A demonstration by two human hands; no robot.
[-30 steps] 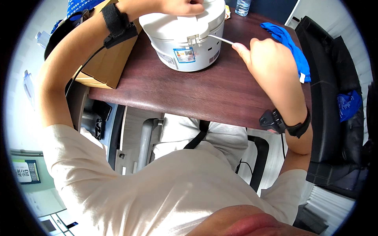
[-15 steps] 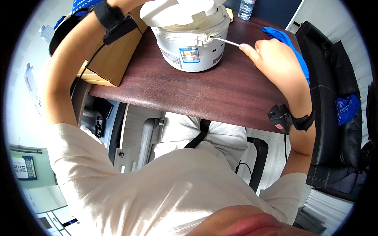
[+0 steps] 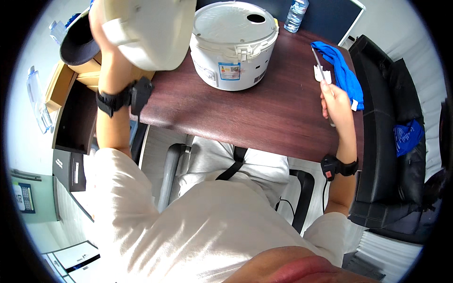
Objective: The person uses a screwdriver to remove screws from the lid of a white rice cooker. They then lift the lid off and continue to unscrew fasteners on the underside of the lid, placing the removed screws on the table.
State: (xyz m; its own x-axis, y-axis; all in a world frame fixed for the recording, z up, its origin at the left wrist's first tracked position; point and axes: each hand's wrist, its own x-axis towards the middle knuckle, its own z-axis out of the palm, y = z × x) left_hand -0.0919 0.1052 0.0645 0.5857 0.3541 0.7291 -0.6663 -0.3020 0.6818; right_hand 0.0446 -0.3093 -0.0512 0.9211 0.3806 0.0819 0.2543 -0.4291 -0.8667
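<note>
A white rice cooker (image 3: pixel 231 52) stands at the far middle of the table, its top showing a flat panel with a dark oval hole and a latch at the front. My left hand (image 3: pixel 104 33) is closed on the edge of a white plastic lid cover (image 3: pixel 153 35), raised off the cooker to its left. At the right, my right hand (image 3: pixel 338 106) grips a slim metal tool (image 3: pixel 317 59) that points away from me; its exact kind cannot be made out. Just beyond that hand lies a small white piece (image 3: pixel 325 75), next to a blue cloth (image 3: pixel 342 70).
A clear water bottle (image 3: pixel 296 16) stands behind the cooker, before a dark partition (image 3: pixel 330 21). Cardboard boxes (image 3: pixel 61 94) and a dark round-rimmed object (image 3: pixel 80 45) are at the left. Beyond the brown table (image 3: pixel 226 115) on the right is a black sofa (image 3: pixel 380 141).
The lid cover has come off the cooker and moved left in my left hand. My right hand has drawn the tool away from the front latch, over to the right side of the table.
</note>
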